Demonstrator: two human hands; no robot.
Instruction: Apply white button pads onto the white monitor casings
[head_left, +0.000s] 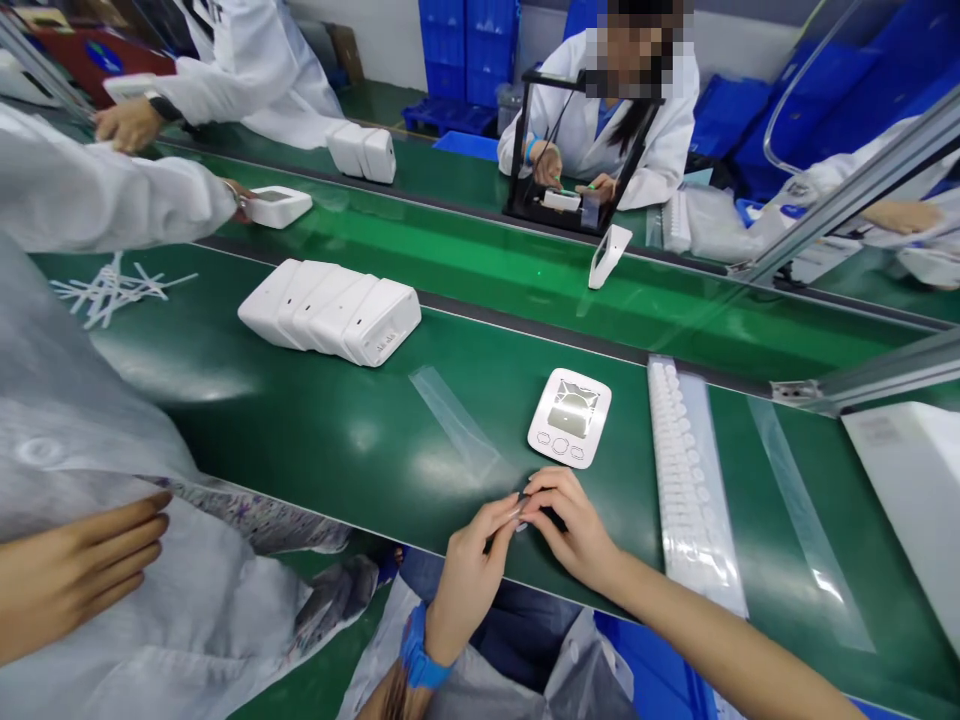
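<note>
Both my hands meet at the near edge of the green table (315,430): my left hand (469,580), with a blue wristband (417,650), and my right hand (574,525) pinch a small, thin clear piece (523,512) between their fingertips; it is too small to tell what it is. Just beyond them a white device face (569,417) with a screen and three buttons lies flat. To its right runs a long strip of small white parts (686,470). Farther left sits a row of white housings (330,310). Across the belt a co-worker's hands (570,175) rest at a black frame (577,150).
</note>
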